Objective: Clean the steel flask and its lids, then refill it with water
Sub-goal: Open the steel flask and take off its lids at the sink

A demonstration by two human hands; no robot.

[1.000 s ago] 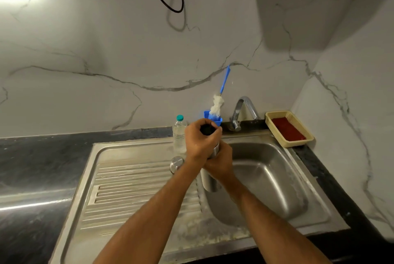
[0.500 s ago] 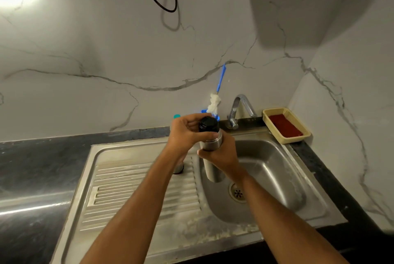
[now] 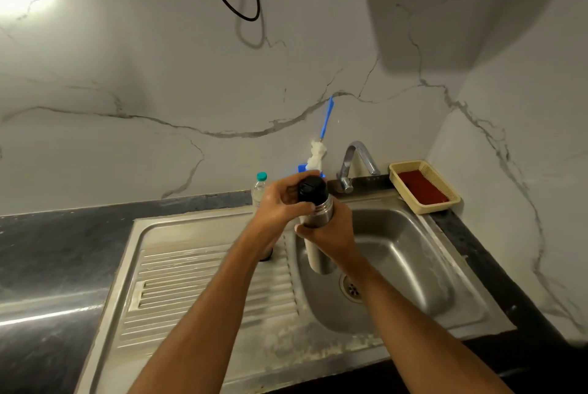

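Drainboard (image 3: 191, 282) open; tap (image 3: 356, 158), bottle (image 3: 259, 188) crowd back rim.

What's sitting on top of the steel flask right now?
A black lid caps the steel flask; the left hand grips it, and the right hand holds the body. The mouth and contents are hidden.

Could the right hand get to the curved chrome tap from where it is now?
Probably yes. The curved chrome tap stands just behind and to the right of the right hand, with nothing visible between them. But that hand grips the steel flask while the left hand holds its black lid, so it would have to let go first.
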